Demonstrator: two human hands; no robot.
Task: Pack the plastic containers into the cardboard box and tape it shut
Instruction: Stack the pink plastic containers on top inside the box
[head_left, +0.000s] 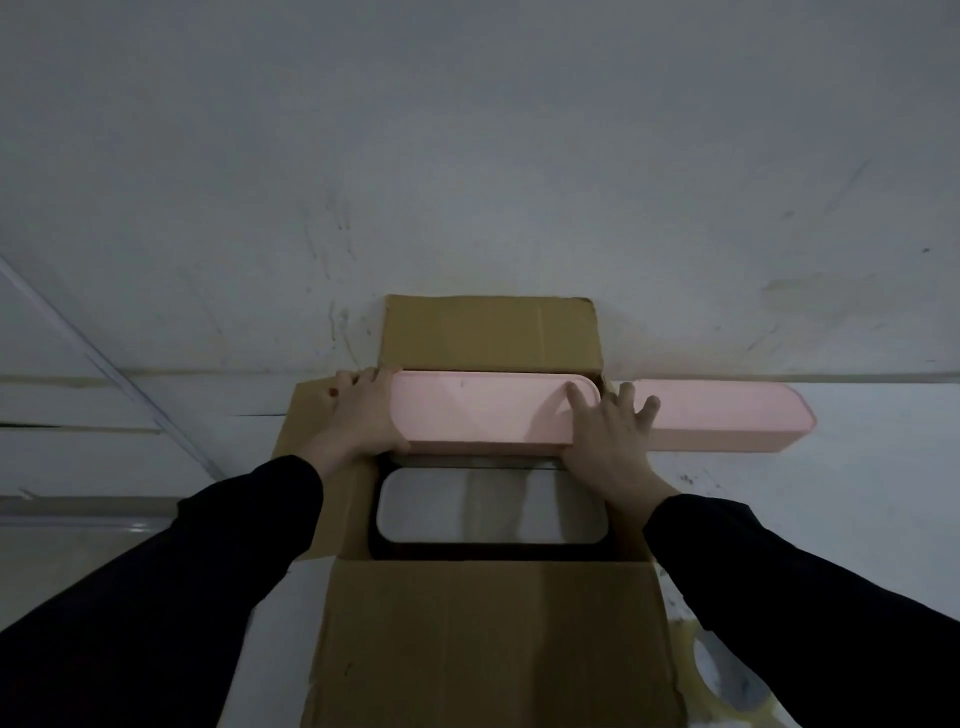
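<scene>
Against the pale wall, the cardboard box (498, 623) sits open on a whitish surface (857, 519), its four flaps folded outward. Both hands are on one pink container (483, 415), a long, slim piece with rounded ends. The left hand (363, 415) wraps around its left end, thumb underneath at the near edge; the right hand (608, 441) presses on its right end with fingers spread. The container lies across the far half of the opening, its long axis running left to right, parallel to the wall, flat face upward. Whether it already rests inside or is only at the rim, I cannot tell.

Nearer the person, a grey container (491, 512) with a dark rim already lies down in the box, also lengthwise from left to right. A second pink container (727, 415) waits on the surface just beside the box on the right, along the wall, in line with the held one.

I judge this to be the packing step, partway through: one piece is in, one is going in, one is left. The next move calls for lowering the held piece level, keeping it parallel to the grey one so the ends clear the side walls. What looks like a roll of tape (727, 675) lies near the lower right corner, blurred.
</scene>
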